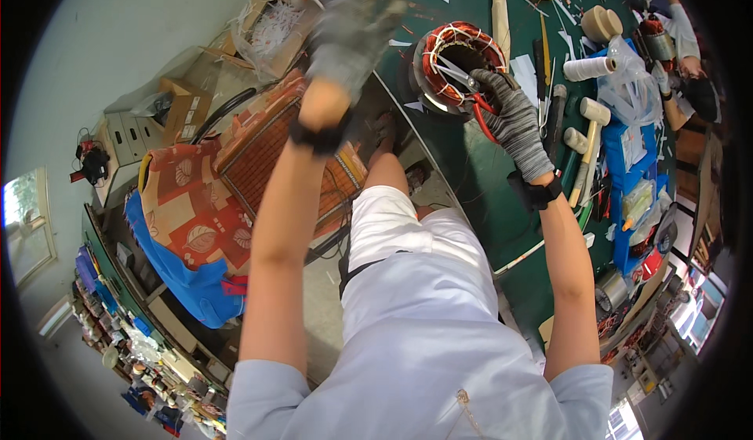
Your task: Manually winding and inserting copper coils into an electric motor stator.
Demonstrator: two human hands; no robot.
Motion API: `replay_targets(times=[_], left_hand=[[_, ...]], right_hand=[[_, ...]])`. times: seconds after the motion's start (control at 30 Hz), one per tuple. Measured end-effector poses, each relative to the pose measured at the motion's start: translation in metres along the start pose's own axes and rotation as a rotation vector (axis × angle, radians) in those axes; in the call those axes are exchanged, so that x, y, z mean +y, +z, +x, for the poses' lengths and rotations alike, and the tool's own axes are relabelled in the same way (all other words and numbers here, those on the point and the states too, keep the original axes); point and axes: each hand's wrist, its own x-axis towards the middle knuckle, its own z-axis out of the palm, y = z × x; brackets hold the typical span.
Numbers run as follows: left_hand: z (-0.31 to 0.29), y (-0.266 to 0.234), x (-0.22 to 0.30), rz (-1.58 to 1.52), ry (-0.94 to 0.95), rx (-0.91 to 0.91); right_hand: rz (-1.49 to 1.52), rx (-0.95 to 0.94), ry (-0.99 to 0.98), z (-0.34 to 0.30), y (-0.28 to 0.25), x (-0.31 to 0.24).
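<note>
A round motor stator with reddish copper windings, laced with white cord, sits near the edge of the green bench. My right hand, in a grey knit glove, is closed on red-handled scissors. Their blades reach over the stator's opening. My left hand, gloved in grey too, is up to the left of the stator and apart from it. Motion smears its fingers, so what they hold, if anything, does not show.
Right of the stator are a white thread spool, mallets and blue bins with plastic bags. A patterned chair stands at the left. Beyond the bench's far right, another person handles a similar wound part.
</note>
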Motion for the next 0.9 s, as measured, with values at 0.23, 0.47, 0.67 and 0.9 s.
replay_targets(times=[0.23,0.47,0.67,0.9], left_hand=[[0.071,0.090,-0.082,0.108,-0.055,-0.881],[0.093,0.036,-0.072,0.474,0.269,-1.030],[0.019,-0.027,-0.049,0.288,-0.183,-0.852],[-0.129,0.025,-0.018,-0.953,-1.080,-0.298]], right_hand=[[0.035,0.035,-0.003,-0.001,0.005,-0.002],[0.037,0.009,0.015,-0.001,-0.001,-0.013],[-0.041,0.054,-0.048,-0.001,-0.001,-0.006],[-0.024,0.041,-0.011,0.000,-0.004,-0.011]])
